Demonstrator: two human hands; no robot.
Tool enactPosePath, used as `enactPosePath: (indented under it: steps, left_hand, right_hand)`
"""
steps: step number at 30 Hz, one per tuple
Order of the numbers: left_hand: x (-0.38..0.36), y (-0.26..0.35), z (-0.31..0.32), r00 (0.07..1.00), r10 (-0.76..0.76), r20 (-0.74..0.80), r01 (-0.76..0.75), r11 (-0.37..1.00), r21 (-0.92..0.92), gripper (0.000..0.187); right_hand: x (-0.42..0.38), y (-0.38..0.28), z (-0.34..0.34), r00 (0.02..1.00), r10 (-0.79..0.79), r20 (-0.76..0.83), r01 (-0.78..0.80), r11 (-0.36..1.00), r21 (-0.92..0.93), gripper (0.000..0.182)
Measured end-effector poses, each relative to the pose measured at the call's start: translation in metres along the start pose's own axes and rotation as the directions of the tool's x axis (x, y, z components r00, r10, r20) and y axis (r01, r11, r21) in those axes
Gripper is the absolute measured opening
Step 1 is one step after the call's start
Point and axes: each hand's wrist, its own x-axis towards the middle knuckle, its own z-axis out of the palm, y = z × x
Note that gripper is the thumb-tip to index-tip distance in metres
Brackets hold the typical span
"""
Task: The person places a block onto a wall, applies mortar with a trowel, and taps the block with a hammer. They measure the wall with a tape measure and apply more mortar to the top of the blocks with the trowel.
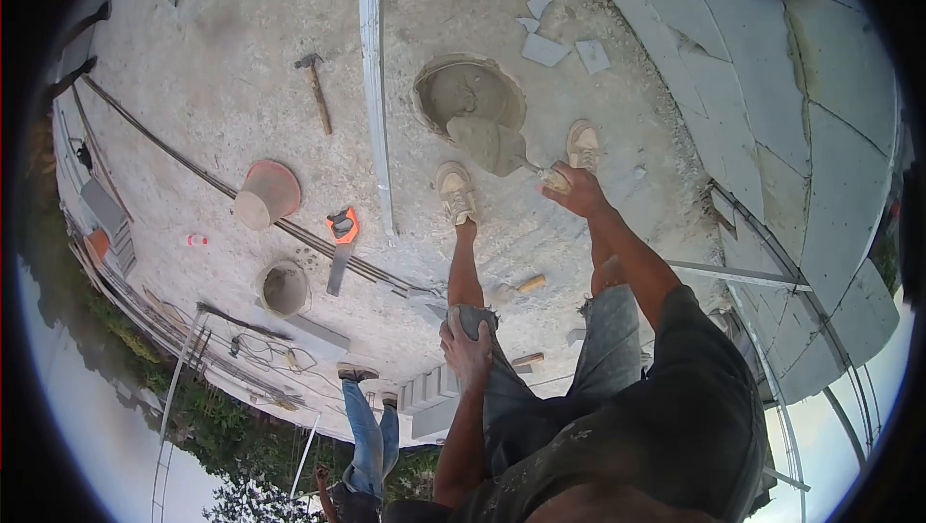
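Observation:
My right hand (pixel 582 193) is closed round the handle of a trowel (pixel 490 145). Grey mortar covers the trowel's blade, which lies over the near rim of a round basin (pixel 422 98). Wet grey mortar (pixel 471 89) fills part of that basin, and its surface is uneven. My left hand (pixel 467 347) rests on my knee, fingers spread over the denim, holding nothing. Both my shoes stand just on the near side of the basin.
A hammer (pixel 316 94), handsaw (pixel 342 243), reddish bucket (pixel 267 193) and second bucket (pixel 284 289) are to the left. A long metal bar (pixel 374 79) runs beside the basin. Broken tile pieces (pixel 545 49) lie beyond. A panelled wall (pixel 772 137) rises at right. Another person (pixel 365 426) stands lower left.

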Motion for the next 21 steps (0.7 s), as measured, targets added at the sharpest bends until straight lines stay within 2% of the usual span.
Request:
enactPosePath:
  steps: [3, 6, 8, 9, 12, 13, 14, 16, 17, 18, 21]
  left_hand:
    - [0.007, -0.037, 0.0, 0.959, 0.285, -0.007, -0.283, 0.949, -0.14, 0.074]
    - [0.02, -0.055, -0.038, 0.871, 0.478, 0.113, -0.43, 0.853, -0.296, 0.072]
    - [-0.006, -0.032, -0.089, 0.868, 0.459, 0.191, -0.353, 0.839, -0.414, 0.071]
    - [-0.018, -0.018, -0.11, 0.862, 0.448, 0.236, -0.305, 0.832, -0.464, 0.07]
    - [-0.027, 0.01, -0.152, 0.827, 0.534, 0.177, -0.469, 0.828, -0.308, 0.066]
    - [-0.018, 0.018, -0.161, 0.826, 0.544, 0.149, -0.522, 0.837, -0.164, 0.066]
    - [-0.012, 0.026, -0.162, 0.816, 0.558, 0.151, -0.519, 0.822, -0.233, 0.066]
    - [-0.02, 0.061, -0.173, 0.804, 0.576, 0.148, -0.494, 0.786, -0.371, 0.065]
    - [-0.053, 0.089, -0.183, 0.809, 0.572, 0.139, -0.523, 0.806, -0.277, 0.066]
    - [-0.062, 0.11, -0.179, 0.795, 0.594, 0.126, -0.543, 0.789, -0.287, 0.067]
    - [-0.102, 0.172, -0.16, 0.768, 0.631, 0.109, -0.561, 0.745, -0.36, 0.068]
  right_hand:
    - [-0.077, -0.058, -0.079, 0.999, -0.021, -0.032, 0.025, 0.993, 0.119, 0.055]
    - [-0.17, -0.109, -0.165, 0.994, 0.021, -0.11, 0.012, 0.957, 0.291, 0.049]
    - [-0.239, -0.115, -0.21, 0.988, 0.07, -0.14, -0.001, 0.897, 0.443, 0.045]
    - [-0.274, -0.124, -0.239, 0.97, 0.112, -0.216, 0.02, 0.848, 0.53, 0.04]
    - [-0.365, -0.107, -0.32, 0.884, 0.22, -0.413, -0.025, 0.903, 0.428, 0.048]
    - [-0.393, -0.094, -0.344, 0.842, 0.253, -0.476, -0.032, 0.905, 0.425, 0.048]
    - [-0.415, -0.077, -0.37, 0.797, 0.277, -0.537, -0.033, 0.908, 0.418, 0.048]
    - [-0.451, -0.047, -0.415, 0.634, 0.298, -0.713, -0.095, 0.946, 0.31, 0.049]
    - [-0.461, -0.025, -0.433, 0.555, 0.307, -0.773, -0.178, 0.952, 0.251, 0.048]
    - [-0.469, -0.006, -0.447, 0.482, 0.308, -0.82, -0.269, 0.943, 0.197, 0.046]
    - [-0.473, 0.02, -0.491, 0.274, 0.154, -0.949, -0.402, 0.915, 0.032, 0.039]
